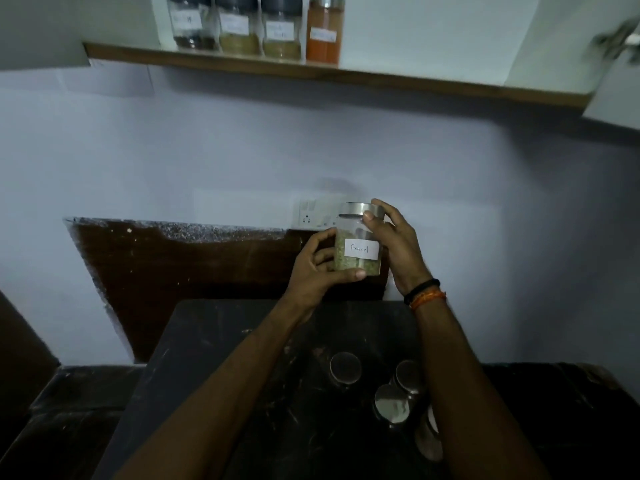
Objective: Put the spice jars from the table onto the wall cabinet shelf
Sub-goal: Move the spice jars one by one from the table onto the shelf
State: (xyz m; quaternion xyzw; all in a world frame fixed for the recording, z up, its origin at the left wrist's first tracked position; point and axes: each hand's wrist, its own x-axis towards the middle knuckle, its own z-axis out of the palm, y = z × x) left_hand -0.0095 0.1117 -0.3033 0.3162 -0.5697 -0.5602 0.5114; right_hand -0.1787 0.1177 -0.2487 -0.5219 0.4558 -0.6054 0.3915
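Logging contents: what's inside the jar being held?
The held jar, labelled Fennel, holds greenish seeds filling its lower part. The label and gripping fingers cover some.

Clear jar (358, 249), shiny metal lid (360, 209)

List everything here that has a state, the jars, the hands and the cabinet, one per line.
Fennel jar: lidded, upright, held in the air by both hands.
Left hand: grips the jar's lower body.
Right hand: grips the jar near the lid.
Shelf jars: four, lidded, upright in a row.
Table jars: lidded, standing on the table.
Cabinet door: open.
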